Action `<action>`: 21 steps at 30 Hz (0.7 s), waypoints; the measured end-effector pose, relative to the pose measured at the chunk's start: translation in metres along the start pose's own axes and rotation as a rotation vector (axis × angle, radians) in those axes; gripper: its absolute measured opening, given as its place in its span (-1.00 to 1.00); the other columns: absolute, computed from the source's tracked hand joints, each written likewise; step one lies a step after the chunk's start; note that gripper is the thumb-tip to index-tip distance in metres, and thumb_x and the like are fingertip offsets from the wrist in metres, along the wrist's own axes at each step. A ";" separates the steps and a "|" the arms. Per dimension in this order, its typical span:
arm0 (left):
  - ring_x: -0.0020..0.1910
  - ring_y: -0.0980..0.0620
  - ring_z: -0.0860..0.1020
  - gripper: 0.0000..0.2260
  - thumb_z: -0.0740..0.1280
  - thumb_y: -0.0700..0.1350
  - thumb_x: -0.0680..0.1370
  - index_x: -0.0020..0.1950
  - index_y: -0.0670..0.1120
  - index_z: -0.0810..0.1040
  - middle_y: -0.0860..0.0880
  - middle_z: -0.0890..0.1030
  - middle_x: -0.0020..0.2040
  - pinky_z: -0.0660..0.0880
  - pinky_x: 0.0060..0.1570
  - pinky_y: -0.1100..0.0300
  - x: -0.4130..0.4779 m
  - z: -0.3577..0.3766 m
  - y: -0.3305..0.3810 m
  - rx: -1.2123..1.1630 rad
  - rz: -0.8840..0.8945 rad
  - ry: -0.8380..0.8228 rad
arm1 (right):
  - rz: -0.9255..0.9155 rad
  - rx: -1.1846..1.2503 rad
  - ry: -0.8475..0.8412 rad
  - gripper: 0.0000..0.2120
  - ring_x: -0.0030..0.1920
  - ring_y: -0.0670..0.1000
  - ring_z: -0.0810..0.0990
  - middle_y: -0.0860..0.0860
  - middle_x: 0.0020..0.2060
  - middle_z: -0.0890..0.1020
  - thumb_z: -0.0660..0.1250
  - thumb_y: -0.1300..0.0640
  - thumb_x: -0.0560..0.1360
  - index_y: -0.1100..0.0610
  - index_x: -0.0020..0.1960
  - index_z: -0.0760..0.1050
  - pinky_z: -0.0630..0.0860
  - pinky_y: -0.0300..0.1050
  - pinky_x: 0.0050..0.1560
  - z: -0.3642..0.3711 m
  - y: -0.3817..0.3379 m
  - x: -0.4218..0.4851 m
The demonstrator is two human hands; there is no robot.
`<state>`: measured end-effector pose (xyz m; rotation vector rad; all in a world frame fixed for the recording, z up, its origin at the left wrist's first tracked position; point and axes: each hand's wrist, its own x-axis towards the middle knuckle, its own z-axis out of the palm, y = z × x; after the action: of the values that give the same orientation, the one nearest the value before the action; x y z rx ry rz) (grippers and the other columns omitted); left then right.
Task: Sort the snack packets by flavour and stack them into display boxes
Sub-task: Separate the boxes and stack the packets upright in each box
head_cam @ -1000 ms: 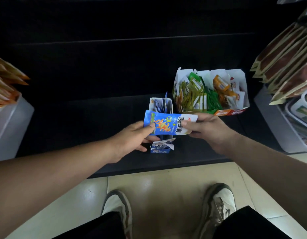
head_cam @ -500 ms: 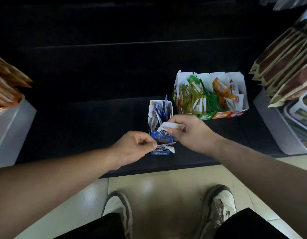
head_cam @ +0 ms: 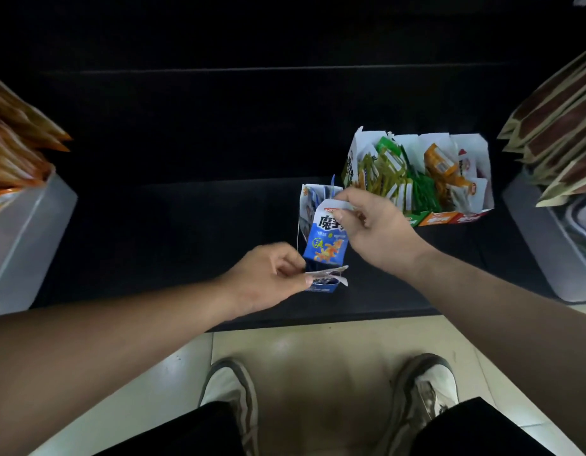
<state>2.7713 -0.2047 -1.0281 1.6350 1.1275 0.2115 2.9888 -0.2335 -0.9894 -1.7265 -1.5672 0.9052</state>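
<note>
The right hand (head_cam: 380,232) pinches the white top of a blue packet (head_cam: 326,245), thumb and fingers curled on it, the packet hanging upright over the blue box (head_cam: 307,205); the left hand (head_cam: 268,281) pinches the box's front flap (head_cam: 331,273), fingers curled; the hands sit close but apart; more blue packets stand inside the box; just right of it on the dark shelf (head_cam: 153,232), white boxes (head_cam: 472,153) hold green packets (head_cam: 383,172) and orange packets (head_cam: 441,166).
</note>
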 end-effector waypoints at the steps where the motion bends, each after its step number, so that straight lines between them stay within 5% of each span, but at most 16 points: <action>1: -0.20 0.23 0.66 -0.79 0.54 -0.05 0.53 0.07 -0.03 0.57 0.08 0.74 -0.16 0.57 -0.14 0.29 0.001 0.000 0.000 -0.022 -0.019 0.007 | -0.010 -0.005 -0.001 -0.86 -0.41 -0.20 0.42 0.03 -0.33 0.51 0.26 0.22 0.69 0.03 0.00 0.51 0.34 -0.37 -0.40 0.002 -0.001 -0.001; 4: -0.09 0.07 0.73 -0.69 0.52 -0.03 0.54 0.14 0.00 0.44 0.07 0.76 -0.14 0.63 -0.03 0.08 0.003 0.000 0.002 -0.025 -0.036 -0.012 | -0.008 -0.014 -0.014 -0.88 -0.41 -0.20 0.43 0.04 -0.30 0.55 0.27 0.20 0.69 0.03 0.02 0.51 0.35 -0.38 -0.41 0.003 0.000 -0.001; 9: -0.24 0.20 0.57 -0.87 0.39 0.02 0.63 0.07 0.01 0.66 0.08 0.68 -0.19 0.61 -0.06 0.04 0.006 0.006 0.005 0.073 0.009 -0.045 | 0.021 -0.017 -0.011 -0.90 -0.30 0.00 0.55 0.10 -0.19 0.66 0.31 0.17 0.67 0.00 0.04 0.55 0.54 -0.10 -0.28 0.004 0.013 -0.007; 11: -0.19 0.17 0.53 -0.79 0.32 0.08 0.66 0.08 0.00 0.69 0.10 0.59 -0.11 0.54 -0.05 0.17 0.008 0.010 0.005 0.146 -0.013 -0.040 | 0.012 -0.019 -0.007 -0.88 -0.13 0.02 0.63 0.01 -0.13 0.68 0.34 0.17 0.65 -0.05 0.06 0.56 0.60 -0.05 -0.13 0.005 0.018 -0.009; 14: 0.02 0.21 0.52 -0.80 0.31 0.04 0.68 0.12 0.01 0.69 0.11 0.52 0.08 0.39 0.03 0.32 0.010 0.012 0.008 0.173 0.031 -0.047 | -0.012 -0.026 0.019 -0.92 -0.16 0.00 0.59 0.01 -0.18 0.65 0.37 0.18 0.63 0.01 0.01 0.57 0.54 -0.18 -0.17 0.003 0.020 -0.006; 18: -0.18 0.32 0.55 -0.90 0.32 -0.03 0.68 0.14 0.06 0.62 0.14 0.66 -0.07 0.43 -0.22 0.44 0.009 0.011 0.010 0.001 -0.021 -0.144 | -0.048 -0.001 0.081 -0.90 -0.22 -0.03 0.58 0.04 -0.22 0.64 0.38 0.20 0.63 0.03 -0.02 0.55 0.50 -0.26 -0.25 0.003 0.022 -0.004; 21: -0.14 0.29 0.59 -0.82 0.42 -0.09 0.61 0.18 0.12 0.60 0.16 0.68 0.06 0.44 -0.26 0.43 0.010 0.009 0.008 -0.020 -0.052 -0.208 | -0.056 -0.029 0.096 -0.92 -0.24 0.03 0.59 0.06 -0.25 0.65 0.38 0.18 0.63 0.03 0.00 0.54 0.52 -0.19 -0.28 0.006 0.027 -0.008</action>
<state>2.7869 -0.2027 -1.0291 1.5684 1.0040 0.0182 2.9987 -0.2441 -1.0143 -1.7115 -1.5652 0.7636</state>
